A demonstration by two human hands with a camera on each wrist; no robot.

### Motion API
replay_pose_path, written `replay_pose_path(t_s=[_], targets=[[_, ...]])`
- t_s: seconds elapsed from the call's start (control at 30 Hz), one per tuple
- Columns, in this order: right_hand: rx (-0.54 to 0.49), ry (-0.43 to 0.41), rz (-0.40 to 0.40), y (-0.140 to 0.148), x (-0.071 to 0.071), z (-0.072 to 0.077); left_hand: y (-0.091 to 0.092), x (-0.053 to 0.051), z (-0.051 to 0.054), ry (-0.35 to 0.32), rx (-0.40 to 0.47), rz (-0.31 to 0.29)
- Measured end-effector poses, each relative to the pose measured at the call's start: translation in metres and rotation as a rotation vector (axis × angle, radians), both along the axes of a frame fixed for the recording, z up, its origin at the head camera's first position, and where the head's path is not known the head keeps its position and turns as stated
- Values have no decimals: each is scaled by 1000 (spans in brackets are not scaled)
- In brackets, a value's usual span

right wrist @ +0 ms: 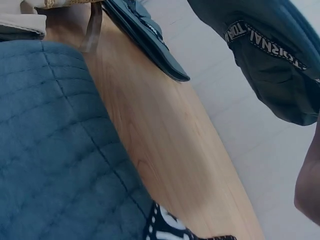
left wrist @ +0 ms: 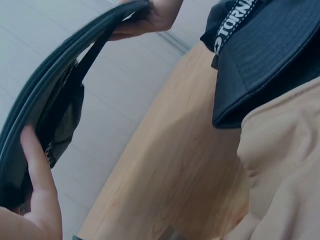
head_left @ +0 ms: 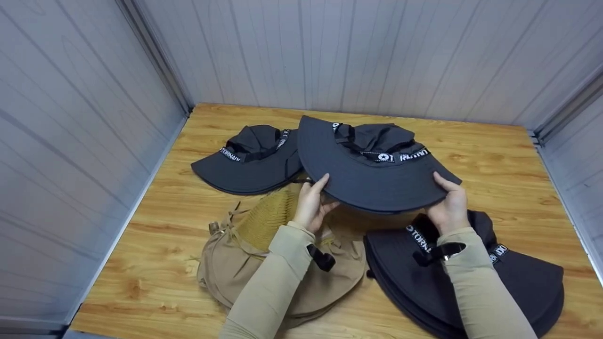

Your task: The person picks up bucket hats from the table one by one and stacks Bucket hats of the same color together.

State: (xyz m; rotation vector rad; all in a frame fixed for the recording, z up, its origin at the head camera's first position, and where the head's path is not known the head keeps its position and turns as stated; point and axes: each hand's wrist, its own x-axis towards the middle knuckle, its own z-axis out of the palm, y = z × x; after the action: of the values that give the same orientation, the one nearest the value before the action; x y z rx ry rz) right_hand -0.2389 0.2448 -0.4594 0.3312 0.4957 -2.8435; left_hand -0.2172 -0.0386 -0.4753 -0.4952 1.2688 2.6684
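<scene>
A dark grey bucket hat (head_left: 372, 186) with a lettered band is held up above the table by its wide brim. My left hand (head_left: 312, 205) pinches the near left part of the brim, thumb on top and fingers beneath. On the right side, my right hand (head_left: 450, 207) grips the brim the same way. Layered brim edges (left wrist: 30, 100) show in the left wrist view; I cannot tell how many hats are stacked there. Below my hands lie beige hats (head_left: 282, 287) with a mustard mesh part, and more dark hats (head_left: 523, 282) at the near right.
Another dark hat (head_left: 256, 169) lies at the far left, partly behind the raised one. All rest on a wood-grain table (head_left: 141, 263). Pale panel walls (head_left: 264, 56) stand at the back and both sides.
</scene>
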Motion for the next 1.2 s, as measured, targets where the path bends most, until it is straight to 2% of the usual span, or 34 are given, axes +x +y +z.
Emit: replay_pose_path(t_s=[0.07,0.17,0.37,0.47,0.6,0.7,0.8,0.97,1.2], targets=[[31,-6,3,3,0,0,-3,-1,-1,-5,-9,34],[129,-9,-13,5,0,-1,-6,-2,-2,-6,-19,59],[467,-55,-89,1,-2,-3,-9,-2,-6,11,-40,46],[662,-87,-63,-1,-2,-5,-9,-4,-9,14,-54,51],[817,-107,6,0,-2,-7,-7,-7,-12,30,-96,27],[848,-124,34,4,-2,-9,-4,-11,-14,37,-133,-18],[890,-146,22,7,-2,-14,-2,-15,-15,9,-165,-62],[909,-189,-70,10,-4,-23,0,-18,-18,-67,-211,-105],[879,-254,-173,11,-11,-32,-1,-21,-21,-121,-226,-130]])
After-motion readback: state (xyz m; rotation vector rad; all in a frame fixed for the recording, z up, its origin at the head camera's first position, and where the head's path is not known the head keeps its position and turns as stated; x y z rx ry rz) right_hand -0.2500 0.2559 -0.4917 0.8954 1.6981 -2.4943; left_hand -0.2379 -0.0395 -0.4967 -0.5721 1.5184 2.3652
